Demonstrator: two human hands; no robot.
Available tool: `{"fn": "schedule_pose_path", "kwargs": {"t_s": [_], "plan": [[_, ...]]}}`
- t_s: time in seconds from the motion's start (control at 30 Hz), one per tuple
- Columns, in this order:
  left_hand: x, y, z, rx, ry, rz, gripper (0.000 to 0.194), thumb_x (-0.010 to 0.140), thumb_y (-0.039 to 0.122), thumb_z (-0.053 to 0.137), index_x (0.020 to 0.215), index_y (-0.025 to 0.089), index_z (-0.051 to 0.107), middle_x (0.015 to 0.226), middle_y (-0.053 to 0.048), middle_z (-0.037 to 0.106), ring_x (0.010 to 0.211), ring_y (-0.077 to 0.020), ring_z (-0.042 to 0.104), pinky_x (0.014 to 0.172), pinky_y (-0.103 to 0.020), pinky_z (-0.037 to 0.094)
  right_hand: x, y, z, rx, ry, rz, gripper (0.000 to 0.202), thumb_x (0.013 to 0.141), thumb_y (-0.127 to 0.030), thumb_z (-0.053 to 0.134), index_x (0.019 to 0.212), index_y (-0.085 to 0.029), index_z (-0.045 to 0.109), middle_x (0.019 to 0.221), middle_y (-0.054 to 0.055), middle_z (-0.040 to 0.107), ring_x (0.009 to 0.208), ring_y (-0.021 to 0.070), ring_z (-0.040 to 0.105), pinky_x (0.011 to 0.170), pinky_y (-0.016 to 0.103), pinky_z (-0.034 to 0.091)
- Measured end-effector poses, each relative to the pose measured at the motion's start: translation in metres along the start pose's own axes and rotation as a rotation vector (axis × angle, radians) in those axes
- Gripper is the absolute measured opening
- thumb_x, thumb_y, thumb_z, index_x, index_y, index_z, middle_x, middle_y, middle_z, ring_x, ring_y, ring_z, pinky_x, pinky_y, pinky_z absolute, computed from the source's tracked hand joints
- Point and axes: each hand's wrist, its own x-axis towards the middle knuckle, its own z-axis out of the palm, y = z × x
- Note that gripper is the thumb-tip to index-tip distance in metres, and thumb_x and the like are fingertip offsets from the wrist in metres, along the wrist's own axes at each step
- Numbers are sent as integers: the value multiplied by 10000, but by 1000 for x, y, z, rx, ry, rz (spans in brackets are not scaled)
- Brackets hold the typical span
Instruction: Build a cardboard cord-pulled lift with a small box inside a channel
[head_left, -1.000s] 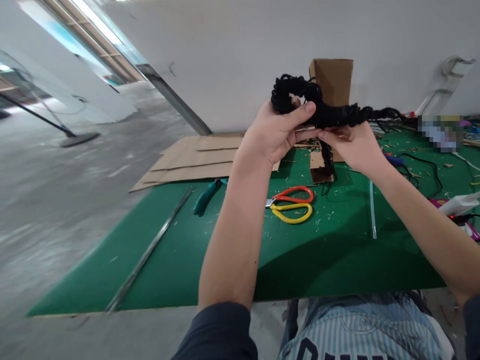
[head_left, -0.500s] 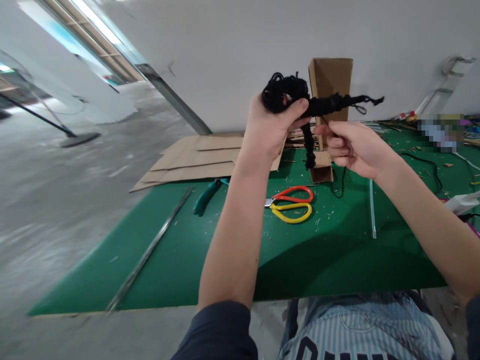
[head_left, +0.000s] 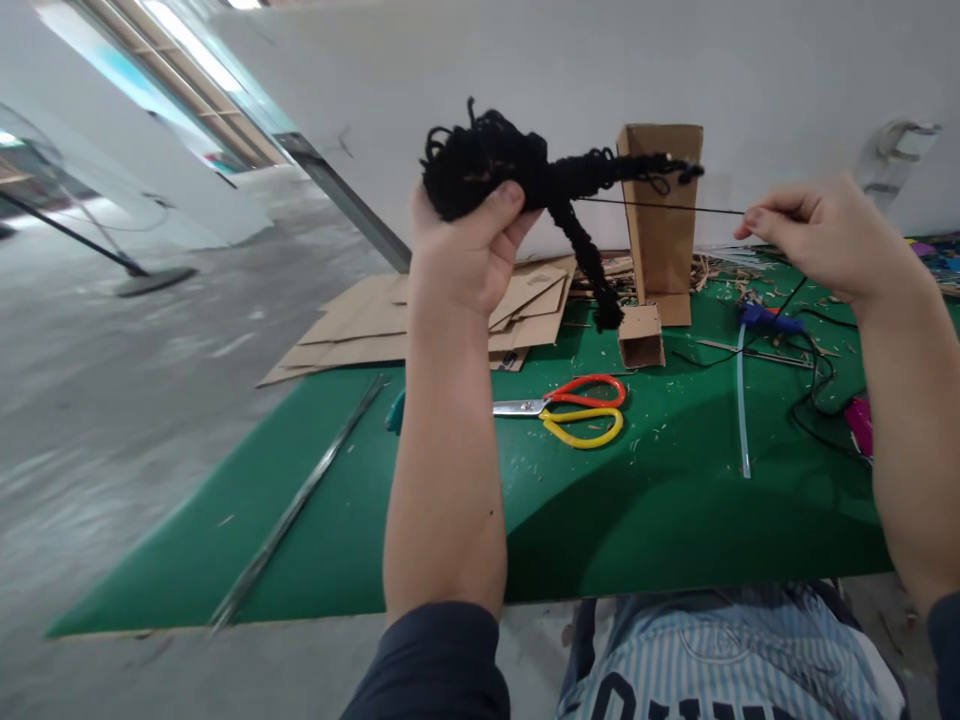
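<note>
Looks forward and down from the head, above the near edge of the table. Takes in the shirt close below, the left hand and right hand farther out, and the wall beyond. Reaches out to the floor at the left. Serves as the single view.

green table, scissors, cardboard sheets, upright cardboard box, grey floor

scissors red and yellow, tabletop plain green.
</note>
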Motion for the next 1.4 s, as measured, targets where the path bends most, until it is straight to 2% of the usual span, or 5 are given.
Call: {"fn": "schedule_pose_path", "kwargs": {"t_s": [0.3, 0.5, 0.67, 0.97, 1.4], "plan": [[19, -3, -62, 109, 165, -53, 690, 468, 328, 941, 928, 298, 427, 814, 222, 662, 1234, -132, 563, 1107, -392, 468, -1, 26, -53, -529, 566, 30, 319, 949, -333, 489, 1015, -181, 762, 859, 157, 704, 809, 274, 679, 674, 395, 472], [19, 2, -55, 61, 210, -65, 681, 461, 307, 943, 915, 285, 436, 790, 201, 660, 1162, -134, 589, 1100, -394, 466, -3, 26, -48, -828, 38, 175, 304, 944, -313, 479, 1096, -220, 727, 1092, 158, 729, 1106, 389, 659, 929, 569, 503], [7, 5, -19, 126, 33, -88, 581, 549, 269, 938, 929, 294, 500, 845, 156, 667, 1200, -187, 566, 1040, -433, 522, 0, 14, 0, -460, -225, -24, 586, 878, -525, 628, 1376, -227, 548, 1400, 158, 597, 1268, 394, 573, 1058, 626, 444], [-14, 17, 26, 194, -105, -77, 445, 586, 321, 915, 919, 299, 621, 989, 49, 665, 1078, -227, 625, 875, -358, 627, 9, 5, 96, 582, -134, 50, 381, 866, -555, 665, 1059, -243, 563, 735, -19, 566, 664, 140, 609, 628, 303, 557], [34, -1, -37, 82, 530, 22, 415, 846, -32, 606, 1026, 271, 386, 899, 135, 588, 1048, -6, 570, 922, -157, 556, 18, 16, 14, -347, 357, 28, 279, 964, -239, 488, 927, -135, 744, 685, 31, 597, 654, 132, 520, 691, 301, 404]]}}
